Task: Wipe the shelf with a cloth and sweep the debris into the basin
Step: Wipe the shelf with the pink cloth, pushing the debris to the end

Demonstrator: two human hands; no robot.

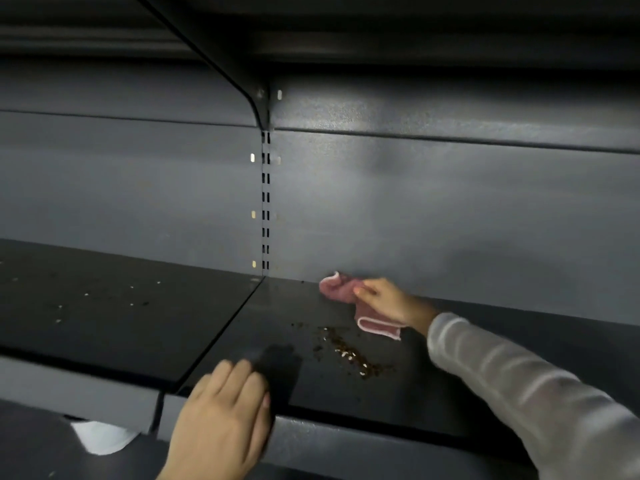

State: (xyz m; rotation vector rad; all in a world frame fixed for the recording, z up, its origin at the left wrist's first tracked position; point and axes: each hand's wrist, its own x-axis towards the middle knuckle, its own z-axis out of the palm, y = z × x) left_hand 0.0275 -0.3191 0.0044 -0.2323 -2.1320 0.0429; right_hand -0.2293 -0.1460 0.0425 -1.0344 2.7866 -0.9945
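A dark grey metal shelf (433, 382) runs across the view. My right hand (384, 299) reaches to the shelf's back edge and grips a pink cloth (337, 289) pressed against the shelf near the back wall. A streak of brown and pale debris (346, 351) lies on the shelf in front of the cloth. My left hand (225, 417) rests at the shelf's front edge, fingers curled over it and holding nothing. No basin can be made out for certain.
A second shelf board (104, 317) to the left carries scattered crumbs (104, 296). A slotted upright (265, 202) divides the back wall. Another shelf hangs overhead. A white object (100, 436) shows below the left shelf's front lip.
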